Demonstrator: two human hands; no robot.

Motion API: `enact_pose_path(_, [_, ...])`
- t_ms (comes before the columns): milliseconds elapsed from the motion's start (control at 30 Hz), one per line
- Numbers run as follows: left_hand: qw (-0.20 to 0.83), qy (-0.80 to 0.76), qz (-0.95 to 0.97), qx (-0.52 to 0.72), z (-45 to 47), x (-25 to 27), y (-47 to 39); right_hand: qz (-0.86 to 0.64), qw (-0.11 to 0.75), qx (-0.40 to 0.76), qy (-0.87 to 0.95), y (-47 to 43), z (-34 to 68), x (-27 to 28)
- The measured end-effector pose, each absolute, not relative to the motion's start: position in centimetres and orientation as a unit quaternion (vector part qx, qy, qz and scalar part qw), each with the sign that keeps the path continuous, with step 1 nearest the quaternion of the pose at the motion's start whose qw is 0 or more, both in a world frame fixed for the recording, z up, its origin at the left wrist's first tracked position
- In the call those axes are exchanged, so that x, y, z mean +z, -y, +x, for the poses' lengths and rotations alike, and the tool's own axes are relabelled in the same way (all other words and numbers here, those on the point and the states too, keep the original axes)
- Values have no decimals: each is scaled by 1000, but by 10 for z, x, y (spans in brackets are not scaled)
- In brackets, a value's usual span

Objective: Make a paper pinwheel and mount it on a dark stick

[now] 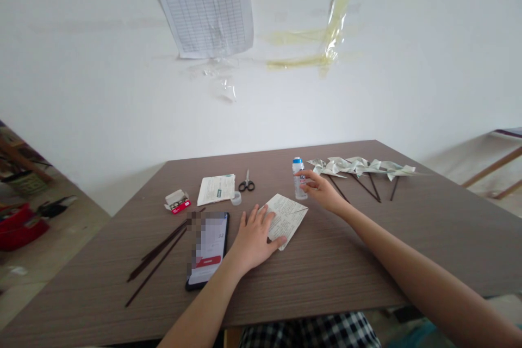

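My left hand (256,236) lies flat with its fingers spread, pressing on the left part of a square of printed paper (287,217). The paper has crease or cut lines toward its corners; part of it is hidden under that hand. Beyond the paper's right corner, a clear bottle with a blue cap (298,161), apparently glue, stands upright on the table. My right hand (322,190) is at the bottle's right side, thumb and forefinger apart, fingertips overlapping its front. Whether they touch it I cannot tell.
Several paper pinwheels (359,166) on dark sticks lie at the back right of the table (367,266). Left are scissors (246,185), a tape roll (236,199), folded paper sheets (216,189), a small open box (178,202), dark sticks (159,247) and a phone (210,247).
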State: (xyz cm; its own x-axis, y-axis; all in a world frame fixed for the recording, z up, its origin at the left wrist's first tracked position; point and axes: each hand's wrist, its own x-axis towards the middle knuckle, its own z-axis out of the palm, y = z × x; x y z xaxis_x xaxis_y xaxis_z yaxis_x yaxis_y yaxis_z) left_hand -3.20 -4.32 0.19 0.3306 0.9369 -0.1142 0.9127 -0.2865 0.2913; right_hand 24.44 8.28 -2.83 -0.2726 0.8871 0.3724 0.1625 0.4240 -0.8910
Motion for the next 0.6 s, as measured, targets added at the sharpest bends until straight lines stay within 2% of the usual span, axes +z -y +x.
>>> enact_pose_path(400, [154, -577, 802, 15, -37, 6, 41, -354, 487, 429, 674, -80, 239, -27])
enact_pose_path(600, [164, -576, 801, 12, -37, 11, 42, -332, 503, 415, 682, -77, 234, -29])
